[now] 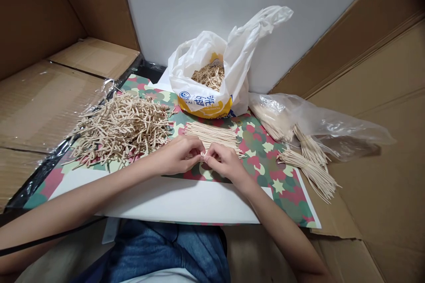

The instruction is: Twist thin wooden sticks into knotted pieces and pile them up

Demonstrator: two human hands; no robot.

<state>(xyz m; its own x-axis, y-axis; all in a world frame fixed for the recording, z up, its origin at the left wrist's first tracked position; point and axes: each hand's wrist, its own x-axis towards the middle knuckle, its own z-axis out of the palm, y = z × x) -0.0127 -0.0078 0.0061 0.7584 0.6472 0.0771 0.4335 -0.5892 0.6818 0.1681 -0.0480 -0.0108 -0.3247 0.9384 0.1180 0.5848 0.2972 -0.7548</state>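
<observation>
Just in front of me, the fingertips of my left hand (184, 154) and my right hand (225, 162) meet in a pinch. Between them is a small bent bit of a thin cream strand (202, 155); its exact shape is mostly hidden by the fingers. Directly behind both hands lies a layer of straight strands (212, 135), side by side. To the left of my left hand is a big heap of looped or knotted strands (124, 126), and my left wrist is close to its edge.
A white plastic bag (237, 66) stands open at the back with similar pieces inside. At the right lie a clear bag (318, 117) and bundles of straight strands (310, 172). Camouflage-patterned sheeting (279, 185) and a white sheet (186, 199) cover the table; cardboard (381, 150) surrounds it.
</observation>
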